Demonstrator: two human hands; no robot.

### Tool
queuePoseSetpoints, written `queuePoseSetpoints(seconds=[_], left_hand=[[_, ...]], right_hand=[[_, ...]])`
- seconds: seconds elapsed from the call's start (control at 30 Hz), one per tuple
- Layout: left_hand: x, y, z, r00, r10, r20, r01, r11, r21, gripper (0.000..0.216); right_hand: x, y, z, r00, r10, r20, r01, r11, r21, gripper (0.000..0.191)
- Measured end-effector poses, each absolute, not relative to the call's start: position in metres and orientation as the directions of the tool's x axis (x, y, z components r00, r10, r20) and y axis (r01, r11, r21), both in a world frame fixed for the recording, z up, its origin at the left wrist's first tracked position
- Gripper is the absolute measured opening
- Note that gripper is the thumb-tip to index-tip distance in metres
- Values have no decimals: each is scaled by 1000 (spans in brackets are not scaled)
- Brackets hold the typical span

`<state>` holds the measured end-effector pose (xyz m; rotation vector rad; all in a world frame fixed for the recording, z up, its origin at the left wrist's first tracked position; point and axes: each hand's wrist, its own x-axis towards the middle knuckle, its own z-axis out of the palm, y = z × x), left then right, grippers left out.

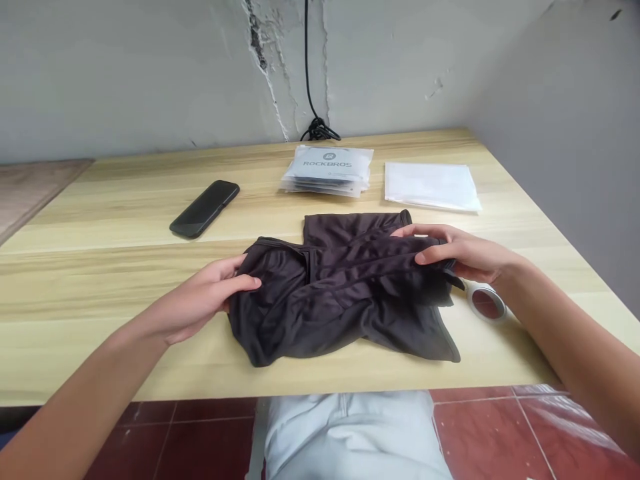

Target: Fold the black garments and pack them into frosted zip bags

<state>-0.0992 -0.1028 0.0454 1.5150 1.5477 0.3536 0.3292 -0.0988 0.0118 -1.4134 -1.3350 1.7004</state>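
Head camera looks down on both my hands in the middle of a fold. My left hand (200,300) pinches the left edge of the dark garment (340,287) between thumb and fingers, and my right hand (460,253) clamps its right edge, fingers on top. The garment lies bunched on the worktop (100,267) near the front edge, its upper part doubled over. I judge the fold half made. The next move calls for each grip to pull level so the cloth flattens, clear of the tape roll (487,303) beside my right wrist.
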Motion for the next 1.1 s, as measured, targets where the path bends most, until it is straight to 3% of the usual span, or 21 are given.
queuePoseSetpoints(seconds=[0.07, 0.13, 0.23, 0.3, 0.33, 0.4, 0.47, 0.63, 0.8, 0.97, 1.1], left_hand=[[-112, -99, 45, 195, 856, -480, 701, 220, 678, 55], [-115, -96, 48, 159, 898, -410, 812, 117, 572, 51], [-97, -99, 54, 111, 990, -86, 927, -72, 367, 33], [-77, -105, 55, 213, 971, 111, 931, -237, 278, 27], [-68, -108, 54, 314, 940, 136, 907, -339, 251, 27], [-57, -115, 47, 529, 847, 55, 818, -526, 234, 33], [-59, -119, 35, 630, 773, -71, 764, -602, 231, 46], [-91, -118, 15, 599, 789, -134, 800, -589, 110, 77], [-84, -105, 41, 555, 818, -152, 829, -530, 178, 60], [-43, -91, 51, 673, 739, -17, 711, -640, 291, 40], [-28, -61, 38, 553, 832, 40, 724, -503, 472, 23]], right_hand=[[332, -99, 11, -281, 875, -395, 263, -326, -908, 50], [333, -99, 10, -277, 876, -395, 334, -298, -894, 49], [334, -100, 11, -288, 874, -392, 428, -249, -869, 53], [334, -101, 11, -301, 868, -395, 471, -225, -853, 56], [334, -101, 10, -310, 863, -399, 485, -217, -847, 56], [334, -102, 10, -320, 856, -405, 505, -208, -838, 55], [334, -103, 9, -327, 851, -411, 524, -199, -828, 56], [336, -101, 7, -370, 860, -352, 528, -117, -841, 62], [335, -100, 12, -504, 822, -267, 503, 27, -864, 62], [336, -102, 17, -581, 790, -192, 458, 123, -880, 89], [336, -100, 10, -549, 833, -71, 350, 152, -924, 81]])
